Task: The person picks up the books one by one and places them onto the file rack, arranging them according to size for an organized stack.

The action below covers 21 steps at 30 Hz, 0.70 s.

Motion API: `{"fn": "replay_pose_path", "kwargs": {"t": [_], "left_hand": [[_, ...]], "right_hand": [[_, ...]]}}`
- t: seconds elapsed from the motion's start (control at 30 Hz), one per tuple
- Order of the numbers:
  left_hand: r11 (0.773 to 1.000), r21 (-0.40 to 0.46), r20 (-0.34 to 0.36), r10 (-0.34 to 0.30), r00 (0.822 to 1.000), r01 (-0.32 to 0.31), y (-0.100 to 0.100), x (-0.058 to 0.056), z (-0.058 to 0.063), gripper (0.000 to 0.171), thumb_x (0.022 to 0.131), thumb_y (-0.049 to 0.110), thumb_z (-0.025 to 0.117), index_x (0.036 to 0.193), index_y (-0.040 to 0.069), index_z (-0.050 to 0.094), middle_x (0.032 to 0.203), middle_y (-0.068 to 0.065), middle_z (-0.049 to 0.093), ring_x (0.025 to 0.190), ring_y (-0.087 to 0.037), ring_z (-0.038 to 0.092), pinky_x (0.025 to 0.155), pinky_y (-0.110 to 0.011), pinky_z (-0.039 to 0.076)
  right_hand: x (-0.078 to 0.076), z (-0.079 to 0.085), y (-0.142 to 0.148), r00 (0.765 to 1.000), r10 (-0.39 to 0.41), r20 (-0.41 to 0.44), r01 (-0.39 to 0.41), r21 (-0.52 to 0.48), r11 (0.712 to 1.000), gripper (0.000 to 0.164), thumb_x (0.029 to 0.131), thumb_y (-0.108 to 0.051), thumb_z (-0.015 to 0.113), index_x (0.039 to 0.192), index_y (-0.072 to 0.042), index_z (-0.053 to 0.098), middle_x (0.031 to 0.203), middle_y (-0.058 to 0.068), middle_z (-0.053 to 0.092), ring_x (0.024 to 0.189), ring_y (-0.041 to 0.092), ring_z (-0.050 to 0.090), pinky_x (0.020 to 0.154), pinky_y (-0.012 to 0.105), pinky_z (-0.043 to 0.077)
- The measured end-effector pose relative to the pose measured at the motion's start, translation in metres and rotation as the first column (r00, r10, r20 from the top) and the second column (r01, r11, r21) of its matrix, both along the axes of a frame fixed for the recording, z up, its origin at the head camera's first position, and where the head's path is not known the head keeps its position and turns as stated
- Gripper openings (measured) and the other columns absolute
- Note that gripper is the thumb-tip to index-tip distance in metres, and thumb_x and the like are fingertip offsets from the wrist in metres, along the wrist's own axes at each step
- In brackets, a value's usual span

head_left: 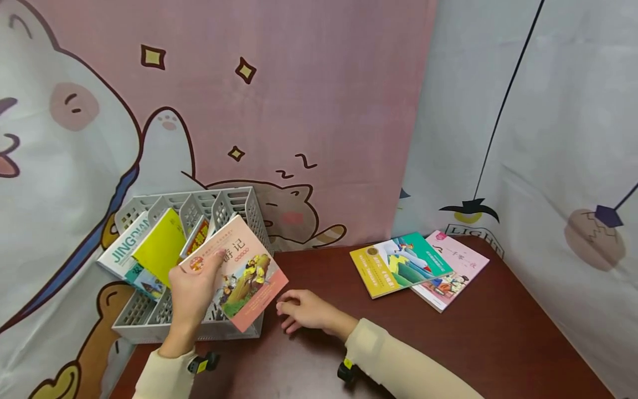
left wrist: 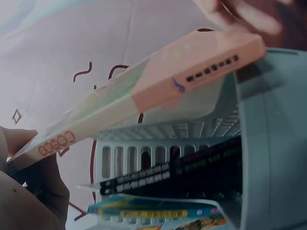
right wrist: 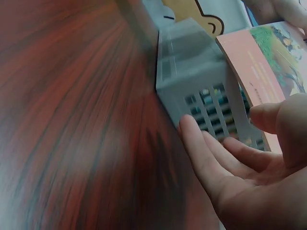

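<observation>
My left hand point(head_left: 195, 288) grips a pink-covered book point(head_left: 251, 282) by its left edge, thumb across the front cover. The book is tilted above the right end of a grey divided file rack point(head_left: 184, 332); in the left wrist view its spine point(left wrist: 158, 93) faces the camera. Near the book's lower right corner, my right hand point(head_left: 311, 311) is held with loosely bent fingers and nothing in its grasp. From the right wrist camera, the right hand's fingers point(right wrist: 211, 158) appear beside the rack's perforated side, thumb close to the book; contact there cannot be told.
Other books stand in the rack, among them a yellow one point(head_left: 161, 244) and a white-and-blue one point(head_left: 127, 249). Right of the hands, a green-and-yellow book point(head_left: 399, 263) partly overlaps a pink book point(head_left: 461, 266) on the dark wooden table point(head_left: 438, 343). A printed curtain point(head_left: 319, 100) hangs behind.
</observation>
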<state>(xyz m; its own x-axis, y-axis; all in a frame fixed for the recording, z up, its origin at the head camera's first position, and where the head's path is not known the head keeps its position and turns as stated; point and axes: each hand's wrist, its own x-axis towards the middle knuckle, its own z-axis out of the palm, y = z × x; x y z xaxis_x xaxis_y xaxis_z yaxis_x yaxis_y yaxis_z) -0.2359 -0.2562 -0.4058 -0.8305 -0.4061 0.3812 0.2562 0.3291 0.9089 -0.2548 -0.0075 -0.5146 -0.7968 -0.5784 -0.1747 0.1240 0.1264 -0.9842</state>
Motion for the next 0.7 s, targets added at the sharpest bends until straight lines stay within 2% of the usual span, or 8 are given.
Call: {"fn": "replay_pose_path", "kwargs": {"t": [0.17, 0.33, 0.47, 0.7], "left_hand": [[0.998, 0.039, 0.003, 0.043, 0.999, -0.043, -0.012, 0.007, 0.005, 0.040, 0.096, 0.041, 0.088, 0.112, 0.005, 0.084, 0.079, 0.011, 0.083, 0.059, -0.015, 0.079, 0.050, -0.028, 0.061], [0.997, 0.015, -0.066, 0.080, 0.995, -0.079, -0.023, 0.012, 0.009, 0.039, 0.098, 0.034, 0.087, 0.126, 0.009, 0.077, 0.090, 0.015, 0.083, 0.067, -0.008, 0.081, 0.056, -0.025, 0.063], [0.989, -0.028, -0.107, 0.140, 0.984, -0.143, -0.036, 0.019, 0.010, 0.043, 0.098, 0.030, 0.087, 0.135, 0.013, 0.075, 0.097, 0.019, 0.082, 0.074, -0.001, 0.081, 0.060, -0.020, 0.063], [0.964, -0.007, -0.093, 0.266, 0.960, -0.267, -0.063, 0.026, 0.015, 0.038, 0.093, 0.032, 0.092, 0.119, 0.004, 0.083, 0.081, 0.028, 0.077, 0.061, 0.002, 0.076, 0.049, -0.018, 0.058]], "right_hand": [[0.005, 0.003, -0.031, 0.999, -0.036, -0.018, 0.036, 0.017, 0.999, 0.036, 0.111, -0.029, 0.068, 0.137, -0.005, 0.066, 0.126, 0.020, 0.075, 0.103, 0.045, 0.079, 0.088, 0.056, 0.068], [0.010, 0.002, -0.051, 0.997, -0.040, -0.065, 0.043, 0.059, 0.997, 0.053, 0.110, -0.035, 0.070, 0.152, -0.005, 0.056, 0.124, 0.012, 0.071, 0.101, 0.036, 0.077, 0.084, 0.052, 0.069], [0.013, -0.001, -0.056, 0.998, -0.032, -0.050, 0.036, 0.078, 0.996, 0.059, 0.109, -0.039, 0.071, 0.153, -0.006, 0.051, 0.128, 0.013, 0.068, 0.098, 0.031, 0.077, 0.080, 0.049, 0.069], [0.012, -0.004, -0.060, 0.995, -0.062, -0.076, 0.069, 0.086, 0.994, 0.055, 0.108, -0.043, 0.072, 0.145, -0.006, 0.056, 0.127, 0.014, 0.070, 0.094, 0.030, 0.078, 0.078, 0.048, 0.069]]}}
